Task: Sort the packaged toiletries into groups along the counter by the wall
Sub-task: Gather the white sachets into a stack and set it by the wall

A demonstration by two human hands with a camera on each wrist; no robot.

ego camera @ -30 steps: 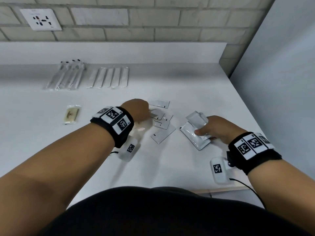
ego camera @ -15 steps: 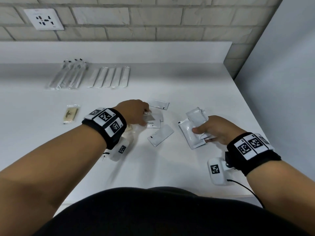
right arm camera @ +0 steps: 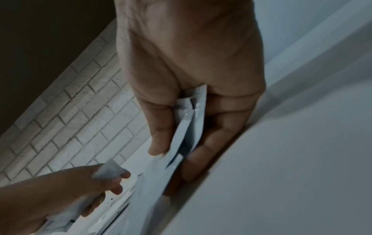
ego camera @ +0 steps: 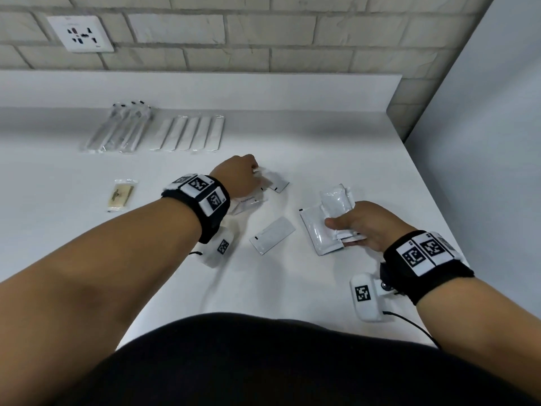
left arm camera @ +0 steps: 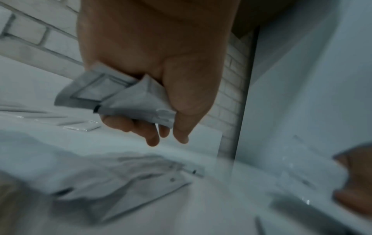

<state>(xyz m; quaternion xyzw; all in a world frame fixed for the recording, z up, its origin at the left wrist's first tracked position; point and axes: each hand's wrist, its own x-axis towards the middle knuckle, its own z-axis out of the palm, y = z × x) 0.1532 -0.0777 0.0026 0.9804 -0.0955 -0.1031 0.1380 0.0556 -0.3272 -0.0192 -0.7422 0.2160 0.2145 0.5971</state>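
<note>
While the left hand [ego camera: 237,175] pinches 2 small white sachets [left arm camera: 120,97] between thumb and curled fingers, just above the loose pile at the counter centre, the right hand [ego camera: 363,227] grips a stack of larger white pouches [ego camera: 328,221] at 3 o'clock of that pile, thumb on top and fingers underneath. The stack's lower edge appears to rest on the counter [ego camera: 322,148].

More small sachets lie under and beside the left hand, and 1 single sachet [ego camera: 272,235] lies apart at 6 o'clock of the pile, between the 2 hands.

Toward 11 o'clock, along the wall, 2 groups are already laid out: a row of clear-wrapped toothbrushes [ego camera: 123,130] and, just beside it at its 3 o'clock, a row of 5 slim white packets [ego camera: 190,133]. A tan packaged item [ego camera: 121,194] lies alone at 9 o'clock of the pile. A wall socket [ego camera: 80,33] sits above the toothbrush row.

Step in hand, as judged: gather the small sachets into 1 bundle. Recommended procedure:
- Square the 2 held sachets before adding more; they sit askew in the left wrist view and could slip.
- Collect the remaining sachets, including the single one at 6 o'clock, without disturbing the pouch stack.
- Place each bundle by the wall, at 3 o'clock of the slim packets, leaving a visible gap between groups
- Keep the thumb pressed on the pouch stack; glossy film slides easily
</note>
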